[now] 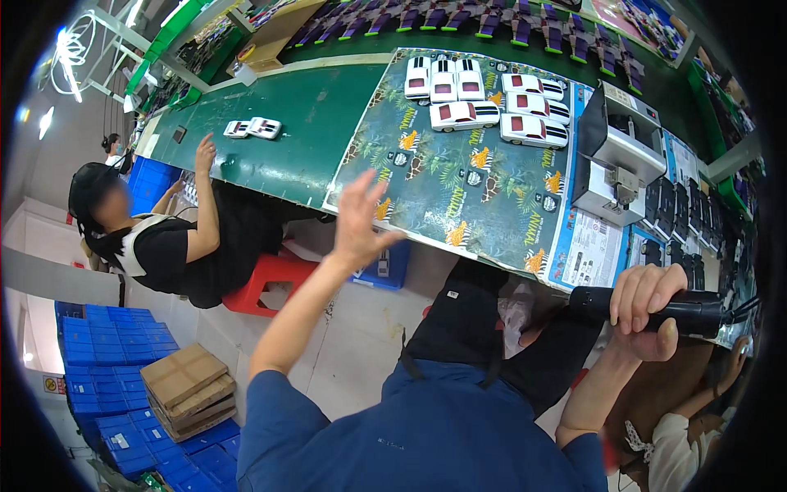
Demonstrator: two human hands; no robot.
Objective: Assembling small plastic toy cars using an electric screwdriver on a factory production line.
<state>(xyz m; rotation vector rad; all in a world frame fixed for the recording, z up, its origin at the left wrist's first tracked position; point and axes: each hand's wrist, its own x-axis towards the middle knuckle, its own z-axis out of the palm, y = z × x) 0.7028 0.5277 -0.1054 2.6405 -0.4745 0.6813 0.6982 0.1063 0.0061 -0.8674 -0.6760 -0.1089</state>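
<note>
My left hand (361,217) is raised over the near left edge of the printed animal-pattern sheet (443,180), its fingers spread and nothing in them. At the right, my right hand (643,303) is wrapped around a thick black cylindrical tool (693,314). The tool lies level at the table's near edge, with thin dark cord-like parts at its right end; its exact kind cannot be made out. Beyond my hands, several white toy cars (463,116) with dark red windows and black stripes stand grouped on the far part of the sheet, none of them touched.
A grey metal bench machine (615,164) stands right of the sheet, beside rows of black car bases (693,209). Two toy cars (264,127) sit on the green table (320,107) near a seated co-worker (156,238). Purple parts (520,31) line the far belt.
</note>
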